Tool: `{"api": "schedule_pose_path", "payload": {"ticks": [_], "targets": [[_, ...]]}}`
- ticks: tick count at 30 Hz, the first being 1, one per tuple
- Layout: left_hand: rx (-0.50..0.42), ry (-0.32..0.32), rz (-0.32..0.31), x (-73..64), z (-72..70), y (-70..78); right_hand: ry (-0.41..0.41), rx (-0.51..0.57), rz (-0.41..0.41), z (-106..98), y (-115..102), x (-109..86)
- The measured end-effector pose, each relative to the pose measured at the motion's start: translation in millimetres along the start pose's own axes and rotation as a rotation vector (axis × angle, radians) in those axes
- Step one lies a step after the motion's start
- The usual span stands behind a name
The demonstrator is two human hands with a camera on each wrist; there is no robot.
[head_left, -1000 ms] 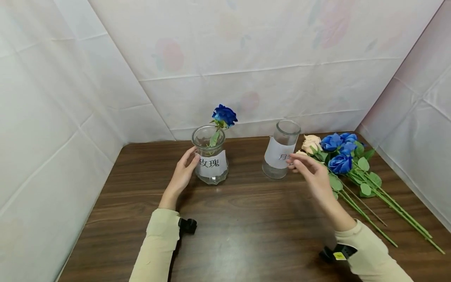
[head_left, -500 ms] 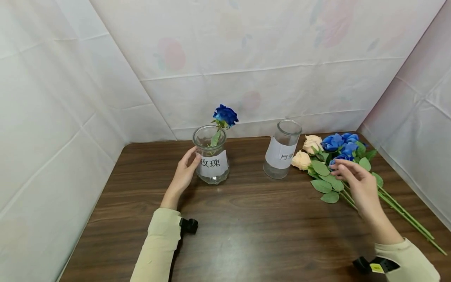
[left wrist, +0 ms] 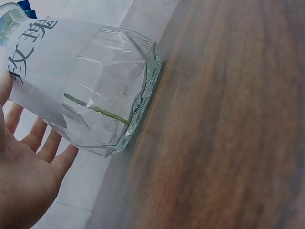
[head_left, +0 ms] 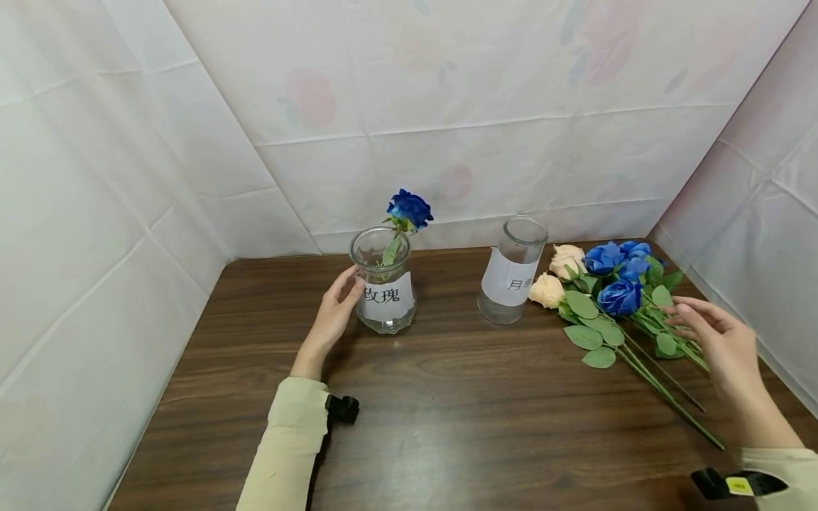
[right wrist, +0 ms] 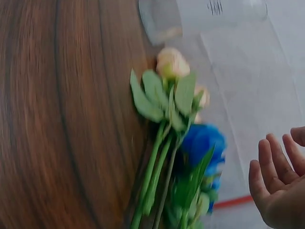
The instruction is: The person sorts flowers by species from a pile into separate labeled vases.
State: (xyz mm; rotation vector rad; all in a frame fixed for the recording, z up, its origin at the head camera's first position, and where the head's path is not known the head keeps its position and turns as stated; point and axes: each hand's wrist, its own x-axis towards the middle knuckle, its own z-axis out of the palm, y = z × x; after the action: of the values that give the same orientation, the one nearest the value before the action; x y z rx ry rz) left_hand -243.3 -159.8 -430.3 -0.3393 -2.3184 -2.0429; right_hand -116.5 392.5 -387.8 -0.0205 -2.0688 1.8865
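A rounded glass vase [head_left: 386, 312] with a white paper label stands on the table, one blue rose [head_left: 409, 209] upright in it. My left hand [head_left: 335, 305] holds the vase's left side, thumb toward the label and fingers behind; the left wrist view shows the rose stem [left wrist: 107, 113] through the glass. At the right, my right hand [head_left: 722, 341] is raised over the blue rose stems, fingers loosely bent, holding nothing. Near it lie blue roses [head_left: 618, 297] and cream roses [head_left: 547, 291] with green leaves. The right wrist view shows that hand [right wrist: 286, 186] apart from the flowers.
A straight glass vase [head_left: 500, 312], also with a paper label, stands between the rounded vase and the lying flowers. White cloth [head_left: 409, 85] closes off the back and sides of the brown wooden table [head_left: 434, 426].
My right hand has moved from beside the straight vase, rightward across the lying flowers, to above the blue rose stems. The left hand has stayed at the rounded vase.
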Motion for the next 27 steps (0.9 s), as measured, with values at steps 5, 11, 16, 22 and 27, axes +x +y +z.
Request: {"api": "schedule_pose_path", "payload": {"ticks": [5, 11, 16, 22, 27], "targets": [[0.010, 0.001, -0.002, 0.0, 0.2, 0.4, 0.015, 0.006, 0.093, -25, 12, 6.0], [0.017, 0.004, -0.003, 0.8, 0.3, -0.2, 0.070, -0.394, 0.205, -45, 28, 12.5], [0.018, 0.010, -0.010, 0.6, 1.0, 0.1, 0.027, -0.706, 0.214, -54, 39, 17.4], [0.005, 0.016, -0.012, 0.4, 1.6, 0.9, 0.005, -0.810, 0.295, -65, 46, 22.9], [-0.006, 0.011, -0.022, -0.2, 1.8, 2.3, -0.039, -0.869, 0.302, -76, 54, 22.3]]}}
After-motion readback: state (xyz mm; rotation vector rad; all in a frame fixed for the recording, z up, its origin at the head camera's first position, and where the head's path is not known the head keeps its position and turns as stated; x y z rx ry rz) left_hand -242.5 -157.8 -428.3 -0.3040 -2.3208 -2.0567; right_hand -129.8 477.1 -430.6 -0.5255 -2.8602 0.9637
